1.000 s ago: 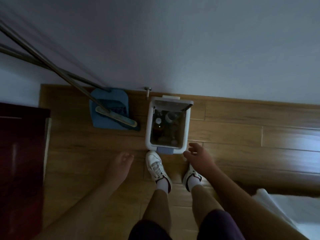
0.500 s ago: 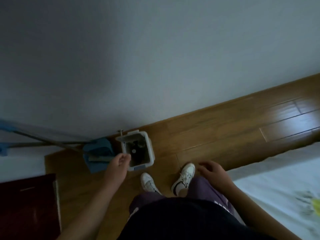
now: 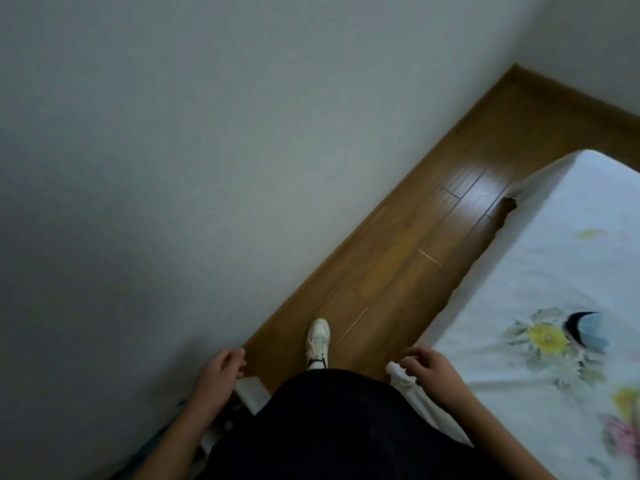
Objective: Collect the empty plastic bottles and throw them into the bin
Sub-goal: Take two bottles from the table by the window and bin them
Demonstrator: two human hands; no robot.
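Observation:
The white bin stands on the floor at the lower left, mostly hidden behind my left arm and my dark clothing; only part of its rim and dark inside show. My left hand hangs above the bin's near edge with fingers loosely curled and nothing in it. My right hand hovers at the bed's corner, fingers bent, holding nothing. No loose plastic bottle shows on the floor or the bed.
A grey wall fills the left and top. A strip of wooden floor runs between the wall and a bed with a white flowered sheet. A blue and black object lies on the bed. My white shoe points forward.
The view has swung right, away from the bin and the blue dustpan, toward the bed and the room's corner. The bin has slid to the lower left edge. Both hands stay empty.

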